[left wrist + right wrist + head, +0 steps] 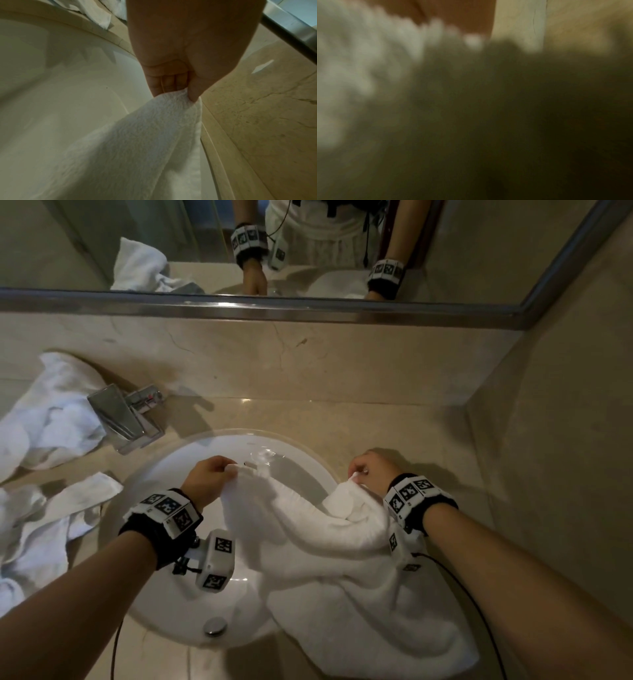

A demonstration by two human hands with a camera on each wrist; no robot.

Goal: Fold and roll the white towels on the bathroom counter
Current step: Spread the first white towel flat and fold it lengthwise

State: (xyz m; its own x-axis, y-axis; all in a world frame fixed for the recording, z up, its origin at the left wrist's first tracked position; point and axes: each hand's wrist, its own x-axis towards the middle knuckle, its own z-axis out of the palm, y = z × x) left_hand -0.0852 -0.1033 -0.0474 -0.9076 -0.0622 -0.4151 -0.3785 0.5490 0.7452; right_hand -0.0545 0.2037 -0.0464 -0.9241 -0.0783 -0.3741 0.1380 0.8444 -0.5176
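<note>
**Towel held by two corners over the basin; no fold or roll completed**

Progress. One white towel (pixel 346 570) is in hand. Its far edge is lifted and sags between the two hands, while the bulk lies slack across the right side of the sink (pixel 161 474) and over the front of the worktop (pixel 394 426). No crease or fold line is visible in it, and no rolled towel appears anywhere in view. In my judgement the work is at its opening stage: the towel is being spread out ahead of a first fold.

Outstanding. A crumpled heap of towels (pixel 51 419) lies behind the faucet (pixel 125 416) at the left, and further loose towels (pixel 44 525) lie at the near left of the worktop. All are unfolded. Folding and rolling remain to be done on every piece seen.

Hands. The left hand (pixel 207 477) is closed on one corner of the towel; the left wrist view confirms thumb and curled fingers (pixel 169 82) pinching the terry edge above the basin. The right hand (pixel 371 470) is curled and pinches the other corner over the worktop just right of the sink. The right wrist view is too blurred to add detail.
</note>
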